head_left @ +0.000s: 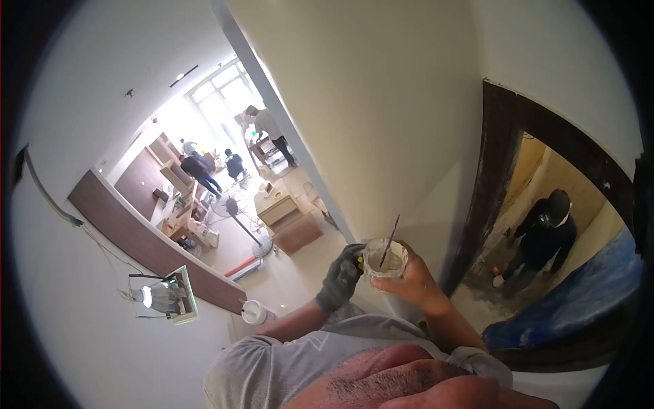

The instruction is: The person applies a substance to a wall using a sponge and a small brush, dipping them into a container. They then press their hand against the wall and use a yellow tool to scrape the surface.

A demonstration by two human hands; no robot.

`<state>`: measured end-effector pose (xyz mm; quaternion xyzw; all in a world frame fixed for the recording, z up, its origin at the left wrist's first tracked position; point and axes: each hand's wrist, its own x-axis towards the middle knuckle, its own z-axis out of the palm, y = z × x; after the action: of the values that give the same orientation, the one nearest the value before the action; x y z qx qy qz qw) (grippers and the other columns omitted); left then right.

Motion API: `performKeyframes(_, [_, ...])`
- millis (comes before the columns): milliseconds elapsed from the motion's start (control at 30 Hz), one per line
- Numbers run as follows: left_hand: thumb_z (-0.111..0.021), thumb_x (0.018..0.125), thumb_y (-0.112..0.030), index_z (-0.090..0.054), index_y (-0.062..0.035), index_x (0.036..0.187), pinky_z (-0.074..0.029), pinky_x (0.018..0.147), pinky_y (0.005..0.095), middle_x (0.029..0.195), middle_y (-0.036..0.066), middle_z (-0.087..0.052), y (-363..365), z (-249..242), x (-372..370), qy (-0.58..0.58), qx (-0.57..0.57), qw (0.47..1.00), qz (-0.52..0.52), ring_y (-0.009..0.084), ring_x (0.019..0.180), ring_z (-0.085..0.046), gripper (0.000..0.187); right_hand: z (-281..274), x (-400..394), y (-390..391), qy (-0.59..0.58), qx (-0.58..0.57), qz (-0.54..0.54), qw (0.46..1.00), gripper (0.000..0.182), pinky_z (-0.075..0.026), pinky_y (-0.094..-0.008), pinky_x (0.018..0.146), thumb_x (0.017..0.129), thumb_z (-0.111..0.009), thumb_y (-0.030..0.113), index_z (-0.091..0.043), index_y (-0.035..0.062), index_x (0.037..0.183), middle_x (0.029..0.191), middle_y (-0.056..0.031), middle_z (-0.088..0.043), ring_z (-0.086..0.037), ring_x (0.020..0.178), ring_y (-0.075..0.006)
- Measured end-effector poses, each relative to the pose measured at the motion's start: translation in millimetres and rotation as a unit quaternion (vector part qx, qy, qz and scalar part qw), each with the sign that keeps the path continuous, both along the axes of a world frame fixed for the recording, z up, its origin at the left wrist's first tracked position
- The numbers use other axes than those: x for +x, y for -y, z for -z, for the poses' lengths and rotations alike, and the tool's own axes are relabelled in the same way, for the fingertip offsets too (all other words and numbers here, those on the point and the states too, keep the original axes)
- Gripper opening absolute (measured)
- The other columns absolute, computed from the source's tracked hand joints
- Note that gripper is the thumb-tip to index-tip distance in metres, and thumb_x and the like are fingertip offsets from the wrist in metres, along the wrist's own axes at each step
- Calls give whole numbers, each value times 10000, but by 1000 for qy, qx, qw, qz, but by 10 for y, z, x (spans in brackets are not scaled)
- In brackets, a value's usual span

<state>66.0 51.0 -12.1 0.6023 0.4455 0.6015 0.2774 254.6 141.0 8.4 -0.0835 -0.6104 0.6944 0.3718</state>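
My bare right hand (414,283) is wrapped round a clear plastic cup (376,274) smeared with whitish matter, its thumb across the near side. A thin dark stick (390,242) stands tilted in the cup and rises above the rim; its lower end is hard to make out. My left hand (340,276), in a dark grey glove, is closed right beside the cup's left side. A small yellow bit (360,260) shows at its fingertips, but what it belongs to is hidden.
A beige wall (381,123) rises ahead, with a dark door frame (492,150) at right. A person (548,232) stands beyond it, near blue sheeting (579,293). A hanging lamp (160,294) and a white bucket (255,312) are at left. Several people work in the far room among wooden furniture (276,206).
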Motion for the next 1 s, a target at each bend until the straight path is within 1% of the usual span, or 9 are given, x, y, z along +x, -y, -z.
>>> performKeyframes(200, [-534, 1082, -246, -588, -7, 1240, -515, 879, 279, 1026, 45, -663, 38, -20, -29, 223, -121, 967, -12, 129, 960, -622, 291, -25, 8, 15, 30, 44, 6, 999, 822, -472, -344, 1042, 773, -899, 185, -429, -14, 1417, 1279, -97, -609, -591, 1196, -189])
performKeyframes(233, [-757, 943, -256, -575, -11, 1261, -518, 910, 315, 1104, 65, -654, 65, -50, -57, 168, -112, 979, 6, 170, 986, -625, 441, -5, -17, 4, 34, 44, 9, 998, 834, -470, -346, 1047, 783, -892, 193, -413, -20, 1431, 1329, -117, -575, -573, 1225, -197])
performKeyframes(333, [-950, 713, -292, -556, -25, 1309, -498, 977, 373, 1196, 85, -630, 45, -301, -4, -199, 13, 980, -18, 229, 1077, -615, 763, -84, -62, 22, 73, 63, 6, 995, 882, -437, -368, 1093, 816, -867, 243, -355, -39, 1477, 1475, -184, -417, -497, 1328, -253])
performKeyframes(367, [-1016, 567, -313, -546, -51, 1349, -449, 1054, 424, 1264, 104, -605, 42, -239, 54, -80, -48, 995, 18, 288, 1178, -585, 949, -125, -76, 38, 92, 73, 3, 993, 901, -422, -377, 1113, 828, -858, 264, -335, -45, 1493, 1523, -208, -356, -469, 1366, -278])
performKeyframes(467, [-991, 614, -289, -520, -63, 1387, -407, 1099, 433, 1254, 97, -616, 69, -220, 49, -28, -92, 995, 36, 282, 1210, -578, 934, -327, -108, 12, 165, 258, 45, 951, 966, -354, -407, 1173, 841, -839, 348, -286, -58, 1520, 1586, -248, -200, -391, 1436, -343])
performKeyframes(600, [-972, 649, -227, -487, -70, 1387, -463, 1050, 396, 1264, 73, -627, -19, -292, -124, -305, 64, 949, -44, 228, 1176, -608, 897, -1019, 87, -232, 144, 390, 6, 909, 867, -328, -430, 1187, 840, -829, 376, -417, -19, 1492, 1540, -236, -386, -396, 1437, -375])
performKeyframes(667, [-948, 684, -197, -500, -79, 1367, -508, 1013, 386, 1288, 78, -627, 7, -320, -95, 25, -43, 998, 42, 218, 1184, -617, 825, -1435, 161, -457, 79, 452, 176, 871, 832, -318, -452, 1187, 847, -817, 388, -452, 3, 1487, 1520, -240, -436, -402, 1433, -396])
performKeyframes(867, [-808, 843, -201, -497, -76, 1380, -530, 997, 447, 1291, 98, -622, 91, -644, -83, -48, 46, 998, 4, 260, 1169, -623, 633, -2916, -391, -1132, -31, 516, 628, 581, 825, -310, -554, 1168, 902, -682, 581, -521, -35, 1427, 1525, -233, -442, -274, 1498, -387])
performKeyframes(1000, [-691, 933, -181, -505, -85, 1380, -516, 989, 514, 1293, 117, -614, 186, -765, -4, -167, 72, 981, -63, 315, 1183, -609, 494, -3581, -543, -1049, 197, 431, 575, 666, 1107, -93, -640, 1233, 924, -483, 756, -129, -42, 1604, 1668, -294, -87, -21, 1550, -464])
